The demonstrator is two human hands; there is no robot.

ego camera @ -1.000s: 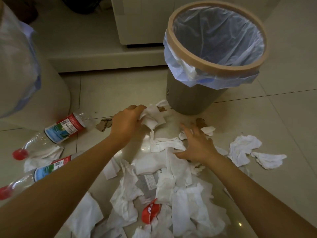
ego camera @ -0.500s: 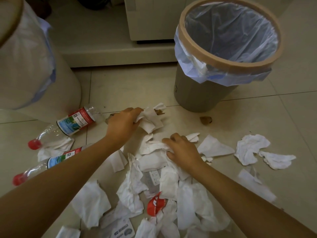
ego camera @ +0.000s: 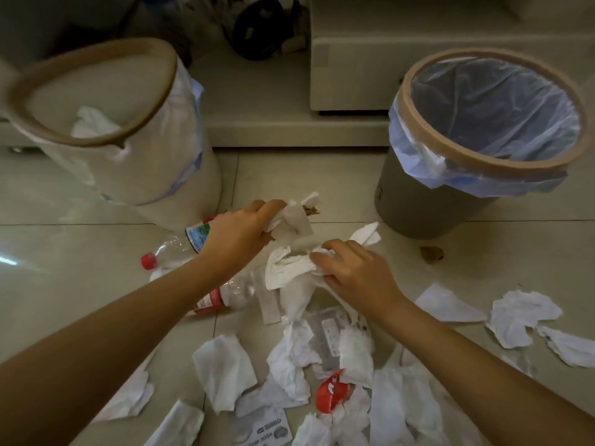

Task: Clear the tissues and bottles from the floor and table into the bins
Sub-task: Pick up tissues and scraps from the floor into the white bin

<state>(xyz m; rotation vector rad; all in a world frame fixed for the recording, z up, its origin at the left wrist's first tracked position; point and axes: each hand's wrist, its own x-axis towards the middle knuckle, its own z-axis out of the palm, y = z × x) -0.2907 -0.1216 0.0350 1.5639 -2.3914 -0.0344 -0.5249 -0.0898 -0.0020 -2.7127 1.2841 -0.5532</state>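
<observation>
Where tissues (ego camera: 225, 365) litter the floor (ego camera: 64, 252), the right hand (ego camera: 357, 272) grips a wad (ego camera: 286, 268), the left hand (ego camera: 238, 236) pinches another; bottles (ego camera: 174, 249) lie beside it, two bins (ego camera: 476, 169) beyond.

Crumpled, matt white paper tissues (ego camera: 291, 268) are lying on a glossy, smooth tiled floor (ego camera: 80, 268). Clear, shiny plastic bottles (ego camera: 180, 246) are catching light. Thin translucent plastic liners are covering both matt bins (ego camera: 418, 207).
</observation>
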